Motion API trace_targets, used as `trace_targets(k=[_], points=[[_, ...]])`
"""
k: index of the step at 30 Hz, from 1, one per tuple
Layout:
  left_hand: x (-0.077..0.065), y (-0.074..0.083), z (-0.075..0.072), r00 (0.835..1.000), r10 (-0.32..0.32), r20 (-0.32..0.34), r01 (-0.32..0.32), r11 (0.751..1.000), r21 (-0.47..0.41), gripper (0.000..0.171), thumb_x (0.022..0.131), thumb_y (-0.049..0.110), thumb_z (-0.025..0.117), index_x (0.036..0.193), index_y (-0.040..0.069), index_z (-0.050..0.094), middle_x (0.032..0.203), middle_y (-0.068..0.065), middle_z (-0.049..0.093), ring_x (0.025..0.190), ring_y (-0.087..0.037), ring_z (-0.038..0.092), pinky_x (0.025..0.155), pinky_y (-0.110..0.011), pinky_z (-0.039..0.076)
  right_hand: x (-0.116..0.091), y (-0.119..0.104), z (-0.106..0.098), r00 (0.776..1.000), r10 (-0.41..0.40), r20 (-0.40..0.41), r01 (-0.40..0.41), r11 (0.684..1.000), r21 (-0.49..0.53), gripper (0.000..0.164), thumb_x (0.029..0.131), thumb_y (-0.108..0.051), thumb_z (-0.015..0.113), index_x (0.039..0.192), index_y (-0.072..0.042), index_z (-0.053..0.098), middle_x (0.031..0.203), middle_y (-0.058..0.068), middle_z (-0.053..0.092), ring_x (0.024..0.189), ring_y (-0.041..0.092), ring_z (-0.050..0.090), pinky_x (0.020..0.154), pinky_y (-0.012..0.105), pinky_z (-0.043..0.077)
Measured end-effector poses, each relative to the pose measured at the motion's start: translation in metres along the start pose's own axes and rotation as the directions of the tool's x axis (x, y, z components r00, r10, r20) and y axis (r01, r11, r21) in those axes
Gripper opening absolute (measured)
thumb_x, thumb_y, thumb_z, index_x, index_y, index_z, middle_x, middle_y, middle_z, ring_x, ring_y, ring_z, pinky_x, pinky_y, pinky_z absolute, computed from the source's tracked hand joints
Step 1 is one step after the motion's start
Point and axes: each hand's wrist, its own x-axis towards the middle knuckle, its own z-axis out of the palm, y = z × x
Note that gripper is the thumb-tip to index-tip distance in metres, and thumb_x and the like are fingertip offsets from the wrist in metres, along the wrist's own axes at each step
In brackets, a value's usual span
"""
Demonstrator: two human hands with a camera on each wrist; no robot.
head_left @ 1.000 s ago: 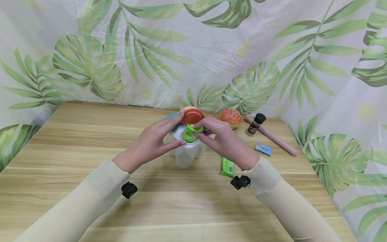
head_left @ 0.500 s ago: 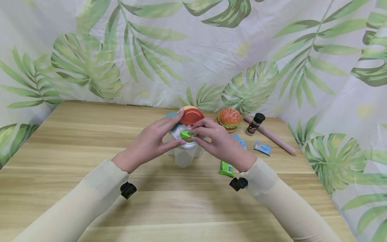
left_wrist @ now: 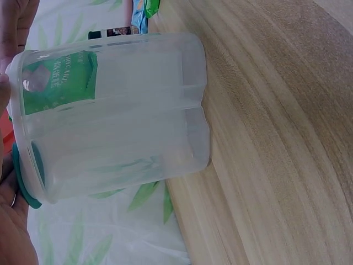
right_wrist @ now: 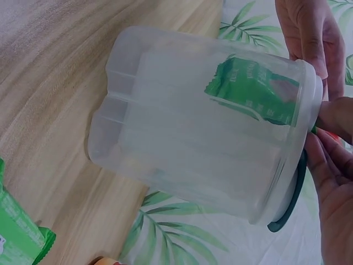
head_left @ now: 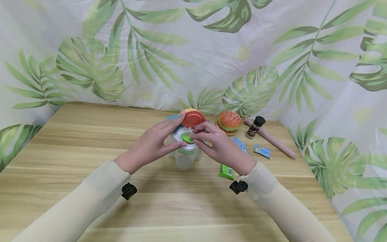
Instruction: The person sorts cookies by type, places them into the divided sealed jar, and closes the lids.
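A translucent plastic storage container (head_left: pixel 183 160) stands on the table, its round red flip cap (head_left: pixel 193 119) raised above the opening in the white top. My left hand (head_left: pixel 149 143) holds the container's top, thumb at the near rim and fingers reaching back toward the cap. Over the opening, my right hand (head_left: pixel 219 143) pinches the upper end of a green snack packet (head_left: pixel 186 138). Most of the packet (right_wrist: pixel 253 91) shows through the upper wall in the right wrist view, hanging inside. A dark green curved piece (right_wrist: pixel 292 196) sits along the lid's edge.
Right of the container lie another green packet (head_left: pixel 226 171) and blue packets (head_left: pixel 262 151). Behind them are a toy hamburger (head_left: pixel 229 122), a black-capped spice jar (head_left: pixel 255 127) and a pink rolled stick (head_left: pixel 278 142). A leaf-print cloth (head_left: pixel 151 67) hangs behind the table.
The green packet has gone down through the opening into the container, the right fingers lowering with it. The left hand keeps its place on the container's top.
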Motion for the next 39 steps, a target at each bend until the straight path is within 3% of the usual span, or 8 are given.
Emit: trace_targets(k=[10, 14, 20, 28, 31, 35, 37, 39], points=[[-0.002, -0.003, 0.000, 1.000, 0.011, -0.017, -0.011, 1.000, 0.004, 0.096, 0.091, 0.026, 0.084, 0.167, 0.014, 0.027, 0.152, -0.014, 0.059, 0.135, -0.033, 0.061, 0.110, -0.050, 0.054, 0.002, -0.004, 0.000, 0.997, 0.025, 0.077, -0.022, 0.999, -0.044, 0.016, 0.104, -0.015, 0.068, 0.110, -0.007, 0.080, 0.127, 0.007, 0.063, 0.117, 0.019, 0.058, 0.097, 0.031, 0.058], [-0.002, -0.004, -0.001, 1.000, 0.008, -0.018, -0.008, 1.000, 0.004, 0.097, 0.090, 0.026, 0.084, 0.167, 0.015, 0.027, 0.151, -0.014, 0.060, 0.134, -0.033, 0.061, 0.110, -0.051, 0.054, 0.002, -0.004, 0.000, 0.998, 0.016, 0.063, -0.015, 1.000, -0.022, 0.015, 0.103, -0.014, 0.068, 0.109, -0.007, 0.080, 0.127, 0.008, 0.064, 0.118, 0.020, 0.060, 0.098, 0.031, 0.059], [-0.003, -0.004, 0.000, 1.000, 0.014, -0.028, -0.014, 1.000, 0.002, 0.097, 0.090, 0.027, 0.084, 0.167, 0.014, 0.027, 0.149, -0.014, 0.061, 0.133, -0.033, 0.062, 0.110, -0.051, 0.054, -0.004, 0.004, -0.001, 0.997, -0.030, -0.064, 0.037, 0.994, 0.102, 0.013, 0.100, -0.003, 0.070, 0.109, -0.004, 0.079, 0.124, 0.013, 0.068, 0.115, 0.024, 0.067, 0.091, 0.033, 0.062], [0.000, -0.003, 0.003, 1.000, 0.012, -0.020, -0.012, 1.000, -0.005, 0.095, 0.091, 0.029, 0.083, 0.167, 0.015, 0.028, 0.154, -0.014, 0.057, 0.140, -0.033, 0.057, 0.114, -0.051, 0.051, -0.024, 0.023, -0.006, 0.961, -0.027, -0.277, 0.063, 0.991, 0.122, 0.016, 0.094, 0.006, 0.072, 0.105, -0.003, 0.078, 0.107, 0.009, 0.075, 0.098, 0.020, 0.072, 0.085, 0.022, 0.060], [0.000, -0.003, 0.003, 1.000, 0.008, -0.018, -0.008, 1.000, -0.002, 0.096, 0.090, 0.030, 0.084, 0.167, 0.014, 0.028, 0.154, -0.014, 0.058, 0.139, -0.033, 0.058, 0.115, -0.051, 0.050, -0.034, 0.031, -0.006, 0.962, 0.030, -0.272, 0.013, 0.988, 0.155, 0.018, 0.095, 0.006, 0.070, 0.108, -0.004, 0.078, 0.104, 0.007, 0.075, 0.091, 0.016, 0.070, 0.083, 0.017, 0.058], [0.001, -0.002, 0.003, 1.000, 0.008, -0.021, -0.008, 1.000, 0.006, 0.096, 0.090, 0.030, 0.084, 0.167, 0.014, 0.029, 0.154, -0.014, 0.058, 0.139, -0.034, 0.058, 0.115, -0.052, 0.050, -0.052, 0.044, -0.008, 0.968, 0.192, -0.164, -0.156, 0.965, 0.210, 0.017, 0.101, -0.002, 0.067, 0.111, -0.010, 0.078, 0.102, 0.005, 0.075, 0.088, 0.011, 0.067, 0.081, 0.019, 0.059], [0.001, -0.002, 0.003, 1.000, 0.010, -0.025, -0.010, 1.000, 0.007, 0.096, 0.090, 0.030, 0.084, 0.166, 0.014, 0.029, 0.154, -0.014, 0.057, 0.139, -0.033, 0.058, 0.115, -0.051, 0.050, -0.061, 0.051, -0.011, 0.951, 0.301, -0.067, -0.281, 0.935, 0.215, 0.016, 0.104, -0.011, 0.065, 0.114, -0.012, 0.078, 0.105, 0.004, 0.076, 0.090, 0.011, 0.067, 0.082, 0.023, 0.061], [0.002, -0.002, 0.003, 0.999, 0.015, -0.028, -0.015, 1.000, 0.007, 0.095, 0.090, 0.031, 0.084, 0.166, 0.014, 0.030, 0.154, -0.013, 0.058, 0.139, -0.033, 0.058, 0.116, -0.051, 0.049, -0.070, 0.058, -0.013, 0.919, 0.394, 0.026, -0.392, 0.901, 0.185, 0.018, 0.106, -0.017, 0.064, 0.118, -0.012, 0.076, 0.108, 0.005, 0.076, 0.094, 0.012, 0.068, 0.083, 0.028, 0.062]])
